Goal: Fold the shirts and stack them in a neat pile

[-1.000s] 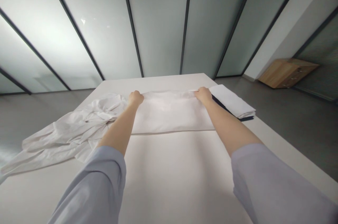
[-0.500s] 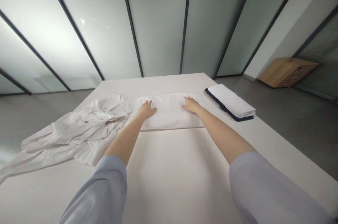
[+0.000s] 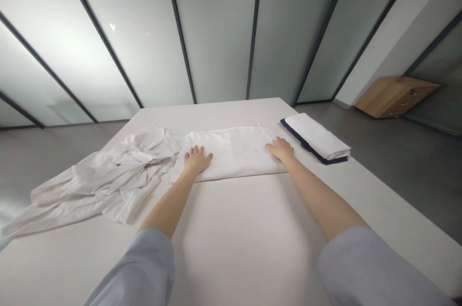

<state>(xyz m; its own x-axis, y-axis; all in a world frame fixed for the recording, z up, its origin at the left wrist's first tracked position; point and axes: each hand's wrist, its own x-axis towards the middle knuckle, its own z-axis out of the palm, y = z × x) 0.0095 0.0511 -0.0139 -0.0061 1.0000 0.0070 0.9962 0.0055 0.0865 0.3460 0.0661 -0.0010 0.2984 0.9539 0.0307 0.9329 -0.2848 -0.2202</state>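
A folded white cloth lies flat as a wide rectangle in the middle of the table. On its left part rests my left hand, palm down with the fingers spread. My right hand lies at the cloth's right end, fingers apart and touching the fabric. Neither hand grips anything. Left of the folded cloth is a crumpled heap of white fabric, its folds trailing toward the table's left edge.
The white table carries all of this. At its right edge a folded white cloth stack lies on a dark navy folded piece. Frosted glass panels stand behind the table. A wooden cabinet is on the floor at far right.
My right hand has slid to the right, out to the cloth's end. My left hand has come slightly nearer to me and left. The crumpled fabric has stayed put.
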